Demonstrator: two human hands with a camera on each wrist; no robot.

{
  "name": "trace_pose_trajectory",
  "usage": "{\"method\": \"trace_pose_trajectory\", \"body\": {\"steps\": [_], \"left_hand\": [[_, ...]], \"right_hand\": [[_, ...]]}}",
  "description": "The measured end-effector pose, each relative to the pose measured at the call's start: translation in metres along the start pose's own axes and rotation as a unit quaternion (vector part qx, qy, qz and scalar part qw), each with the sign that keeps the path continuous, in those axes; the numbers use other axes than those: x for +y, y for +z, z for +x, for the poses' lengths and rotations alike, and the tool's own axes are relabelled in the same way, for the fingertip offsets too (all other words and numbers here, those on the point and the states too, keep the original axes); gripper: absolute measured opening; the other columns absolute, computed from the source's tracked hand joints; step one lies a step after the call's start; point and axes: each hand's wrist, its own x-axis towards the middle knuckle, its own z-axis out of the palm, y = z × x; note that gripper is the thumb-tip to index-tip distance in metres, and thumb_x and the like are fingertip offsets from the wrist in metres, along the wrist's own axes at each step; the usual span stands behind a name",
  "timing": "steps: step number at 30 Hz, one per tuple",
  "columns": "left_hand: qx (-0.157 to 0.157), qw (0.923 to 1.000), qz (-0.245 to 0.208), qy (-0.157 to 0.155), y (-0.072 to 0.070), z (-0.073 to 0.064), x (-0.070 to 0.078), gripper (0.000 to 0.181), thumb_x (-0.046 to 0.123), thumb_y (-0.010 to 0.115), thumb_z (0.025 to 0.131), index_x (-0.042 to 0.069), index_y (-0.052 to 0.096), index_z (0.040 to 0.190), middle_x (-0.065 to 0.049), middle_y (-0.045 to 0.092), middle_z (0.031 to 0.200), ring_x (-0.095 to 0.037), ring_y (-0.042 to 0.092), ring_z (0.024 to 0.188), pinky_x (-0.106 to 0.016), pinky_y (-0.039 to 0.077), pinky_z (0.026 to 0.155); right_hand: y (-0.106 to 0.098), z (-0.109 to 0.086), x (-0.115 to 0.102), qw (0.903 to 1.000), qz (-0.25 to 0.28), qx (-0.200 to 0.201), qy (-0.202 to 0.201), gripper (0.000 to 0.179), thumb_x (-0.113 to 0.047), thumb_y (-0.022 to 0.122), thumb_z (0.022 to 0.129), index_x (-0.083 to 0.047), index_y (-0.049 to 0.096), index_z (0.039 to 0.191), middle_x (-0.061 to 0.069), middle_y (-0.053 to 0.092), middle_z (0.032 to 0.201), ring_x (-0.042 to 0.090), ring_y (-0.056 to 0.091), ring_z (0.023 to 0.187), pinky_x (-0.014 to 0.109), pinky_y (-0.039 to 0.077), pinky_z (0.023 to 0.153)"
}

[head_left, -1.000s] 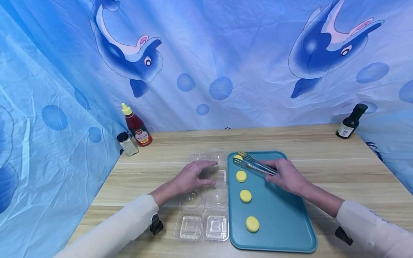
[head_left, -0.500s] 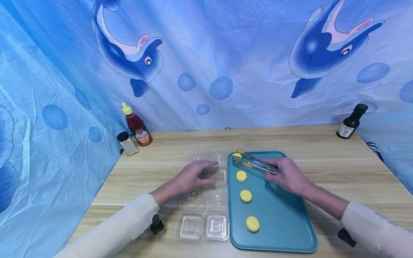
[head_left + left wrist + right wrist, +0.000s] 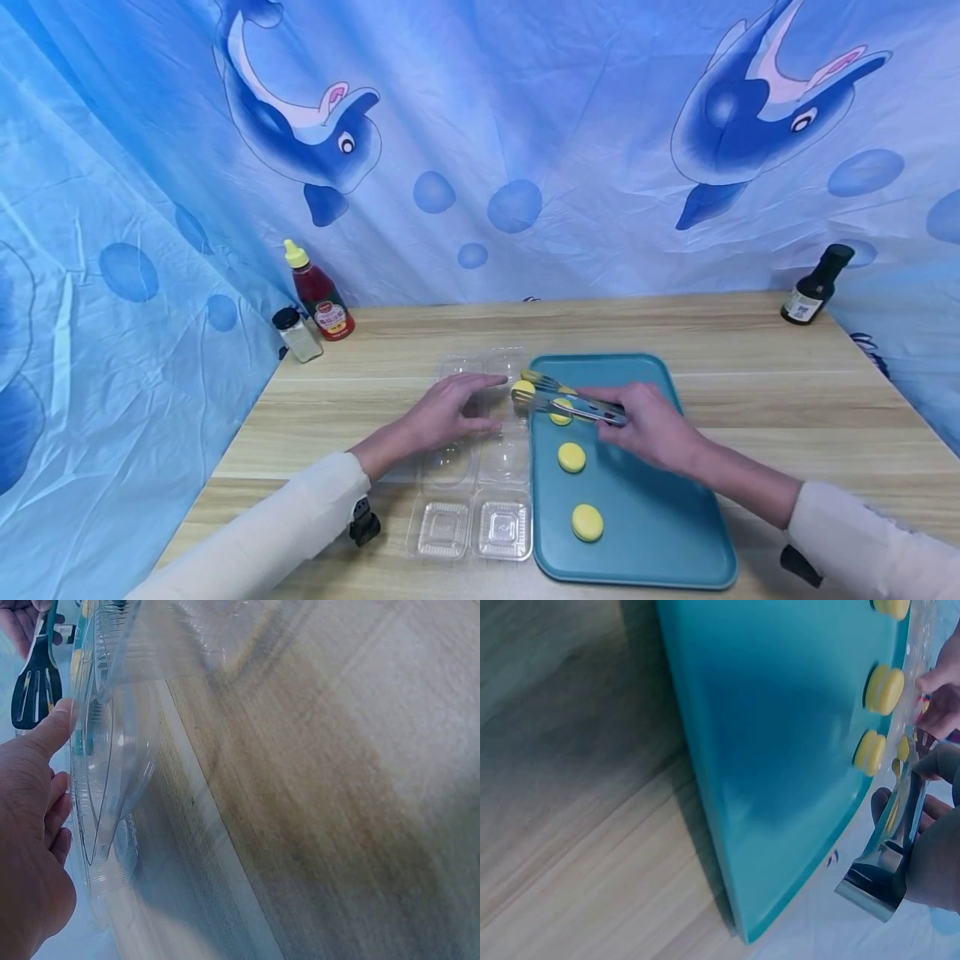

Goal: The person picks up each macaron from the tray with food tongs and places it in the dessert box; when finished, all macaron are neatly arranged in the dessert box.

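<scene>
My right hand (image 3: 656, 425) grips metal serving tongs (image 3: 592, 411). A yellow macaron (image 3: 523, 388) sits between their slotted ends, over the left rim of the teal tray (image 3: 645, 525). My left hand (image 3: 450, 410) reaches over clear plastic containers (image 3: 502, 537) left of the tray, its thumb and index finger spread apart. In the left wrist view, the thumb lies right at the clear plastic rim (image 3: 88, 787). Along the tray's left side lie more yellow macarons, one nearly under the tongs, one midway (image 3: 572, 457) and one near the front (image 3: 587, 522).
A red sauce bottle (image 3: 324, 300) with a yellow cap and a black-lidded jar (image 3: 300, 337) stand at the back left. At the back right is a dark bottle (image 3: 816, 285). Behind the wooden table (image 3: 787, 375) hangs a blue dolphin-print cloth (image 3: 600, 108).
The tongs have closed around the farthest macaron, and my right hand has carried it from the tray's back left corner toward the left and nearer. My left hand keeps its place.
</scene>
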Motion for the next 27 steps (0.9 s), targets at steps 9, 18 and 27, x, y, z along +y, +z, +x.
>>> {"method": "trace_pose_trajectory", "body": {"steps": [9, 18, 27], "left_hand": [[-0.002, 1.0, 0.001, -0.006, 0.0, 0.0, 0.0, 0.076, 0.035, 0.086, 0.089, 0.015, 0.054, 0.156, -0.003, 0.055, 0.157, -0.027, 0.048, 0.147, -0.052, 0.032, 0.125], [0.0, 1.0, 0.003, 0.0, 0.0, 0.001, -0.001, 0.076, 0.037, 0.086, 0.089, 0.014, 0.054, 0.155, -0.004, 0.056, 0.156, -0.027, 0.05, 0.145, -0.051, 0.034, 0.125], [0.006, 0.9999, 0.012, 0.004, -0.001, 0.0, -0.001, 0.079, 0.036, 0.088, 0.088, 0.012, 0.054, 0.155, -0.008, 0.058, 0.154, -0.03, 0.051, 0.144, -0.054, 0.036, 0.123]], "right_hand": [[0.006, 0.002, -0.01, 0.9998, 0.008, -0.017, -0.002, 0.055, 0.007, 0.074, 0.089, -0.004, 0.068, 0.142, 0.004, 0.073, 0.087, 0.005, 0.043, 0.044, 0.021, 0.037, 0.041], [0.007, 0.008, -0.024, 0.9995, -0.018, -0.026, 0.006, 0.054, 0.005, 0.071, 0.088, -0.004, 0.068, 0.141, -0.011, 0.043, 0.054, 0.004, 0.035, 0.04, 0.02, 0.031, 0.039], [0.009, 0.018, -0.039, 0.9984, -0.037, -0.043, 0.008, 0.053, 0.009, 0.069, 0.087, 0.001, 0.068, 0.139, -0.004, 0.054, 0.061, 0.004, 0.03, 0.04, 0.018, 0.028, 0.04]]}}
